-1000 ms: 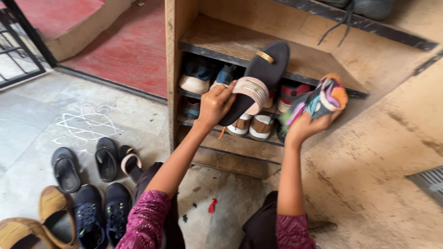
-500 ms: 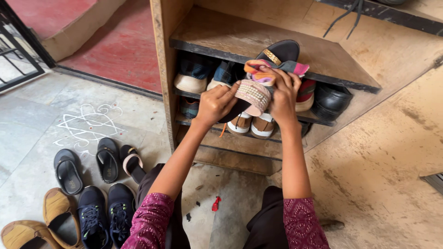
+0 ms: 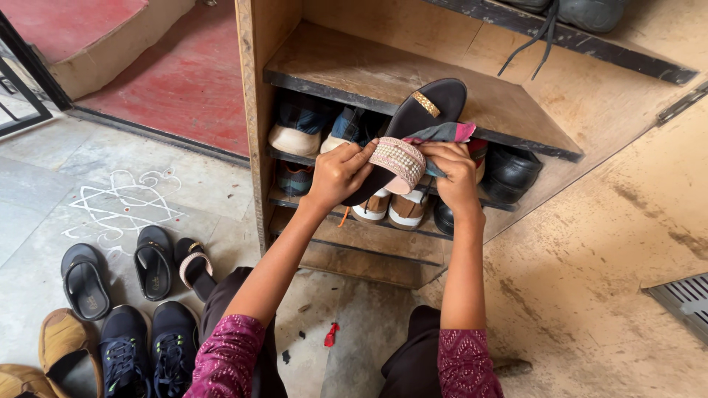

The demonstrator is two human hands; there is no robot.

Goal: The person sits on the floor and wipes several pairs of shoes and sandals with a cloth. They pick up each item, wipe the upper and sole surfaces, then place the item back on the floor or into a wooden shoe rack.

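The right hand [image 3: 456, 171] has swung its bunched colourful cloth [image 3: 442, 133] in from the side onto the black sandal [image 3: 420, 121], which the left hand [image 3: 341, 173] pinches by its pink strap before the wooden shoe rack [image 3: 254, 110].

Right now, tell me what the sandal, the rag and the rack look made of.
Sandal: matte black sole, probably rubber or synthetic; pink beaded strap, gold toe ring.
Rag: soft multicoloured fabric, crumpled in the right hand.
Rack: worn bare wood or plywood, grain showing, dark edges.

Wooden rack [image 3: 254, 110] — shoes [image 3: 296, 131] on shelves; floor [image 3: 605, 243] — sandals [image 3: 153, 262].
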